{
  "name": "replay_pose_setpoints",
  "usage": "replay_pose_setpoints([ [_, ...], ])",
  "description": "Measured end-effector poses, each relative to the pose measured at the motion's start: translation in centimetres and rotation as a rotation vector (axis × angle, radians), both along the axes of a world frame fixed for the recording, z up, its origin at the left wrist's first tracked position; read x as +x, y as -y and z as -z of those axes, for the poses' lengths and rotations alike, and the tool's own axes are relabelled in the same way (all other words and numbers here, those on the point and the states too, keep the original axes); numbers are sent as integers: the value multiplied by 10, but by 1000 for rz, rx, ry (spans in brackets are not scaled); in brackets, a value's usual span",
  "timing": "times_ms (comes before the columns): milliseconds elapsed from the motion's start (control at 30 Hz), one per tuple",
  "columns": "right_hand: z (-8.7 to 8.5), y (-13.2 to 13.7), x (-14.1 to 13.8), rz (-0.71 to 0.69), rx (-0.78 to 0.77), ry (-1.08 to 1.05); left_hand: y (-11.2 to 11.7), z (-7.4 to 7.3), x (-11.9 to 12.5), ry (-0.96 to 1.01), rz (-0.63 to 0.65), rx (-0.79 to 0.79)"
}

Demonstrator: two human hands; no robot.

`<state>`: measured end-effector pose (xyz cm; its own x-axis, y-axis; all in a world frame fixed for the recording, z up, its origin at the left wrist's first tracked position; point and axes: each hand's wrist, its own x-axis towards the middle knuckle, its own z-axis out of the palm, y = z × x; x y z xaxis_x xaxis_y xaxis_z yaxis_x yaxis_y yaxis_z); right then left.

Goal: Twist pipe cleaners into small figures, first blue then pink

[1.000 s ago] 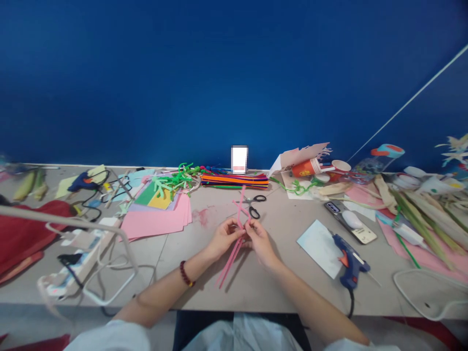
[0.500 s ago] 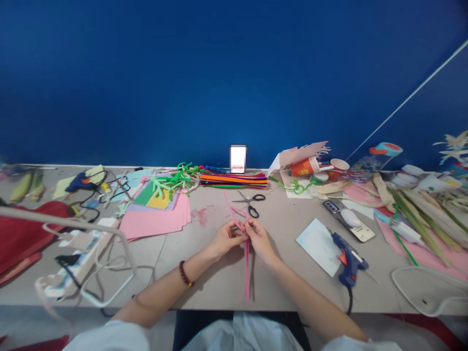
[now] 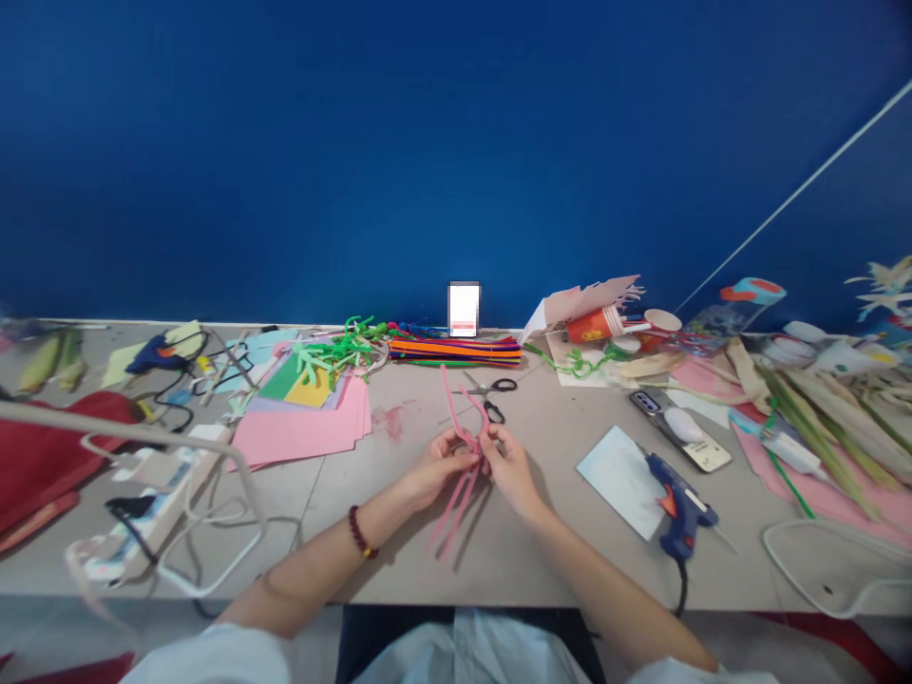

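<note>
Both of my hands meet over the middle of the grey table [image 3: 399,560], pinching a bundle of pink pipe cleaners [image 3: 460,494]. My left hand [image 3: 438,465] grips the bundle from the left, and my right hand [image 3: 507,464] grips it from the right, fingers closed. Above the hands the pink strands splay up and bend into loops. Below them the loose ends hang toward me, slanted to the left. A dark red bead bracelet [image 3: 360,533] sits on my left wrist.
Black-handled scissors [image 3: 491,394] lie just behind my hands. A sheaf of coloured pipe cleaners [image 3: 460,351] and green twisted ones [image 3: 342,350] lie at the back. Pink paper sheets [image 3: 303,427] are to the left; a blue glue gun [image 3: 680,513], a phone [image 3: 680,429] and dried leaves to the right.
The lower pink ends swung from slanting left to straight down and back to the left. The upper strands shifted and bent as my fingers twisted the bundle. My hands stayed in place.
</note>
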<state>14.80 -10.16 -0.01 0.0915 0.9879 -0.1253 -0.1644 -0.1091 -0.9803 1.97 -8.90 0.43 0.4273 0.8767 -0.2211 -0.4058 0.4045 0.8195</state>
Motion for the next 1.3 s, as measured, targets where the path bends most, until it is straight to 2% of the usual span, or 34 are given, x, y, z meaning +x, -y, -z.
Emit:
replay_pose_setpoints([
  [67, 3, 0, -1, 33, 59, 55, 2, 0, 1, -26, 4, 35],
  [133, 5, 2, -4, 38, 48, 45, 3, 0, 3, -43, 4, 68],
  [333, 2, 5, -12, 3, -128, -123, 6, -1, 5, -79, -17, 132],
  [533, -6, -1, -2, -101, -271, -366, 4, 1, 3, -100, -1, 116],
  [633, -6, -3, 3, -128, -300, -371, 2, 2, 1, -82, -1, 35],
  [767, -8, 1, 0, -60, -213, -252, 0, 3, 2, 28, 30, -173],
  [867, -9, 5, -7, -48, -158, -257, 2, 2, 4, 79, 32, -234],
  [967, -8, 7, -10, -11, -134, -287, 5, 0, 6, 36, -50, -180],
  [1100, -10, 5, -9, 3, -175, -373, 6, -5, 5, -121, -194, -34],
  [1300, -17, 3, -4, -39, -203, -430, 8, -16, 4, -221, -279, 94],
])
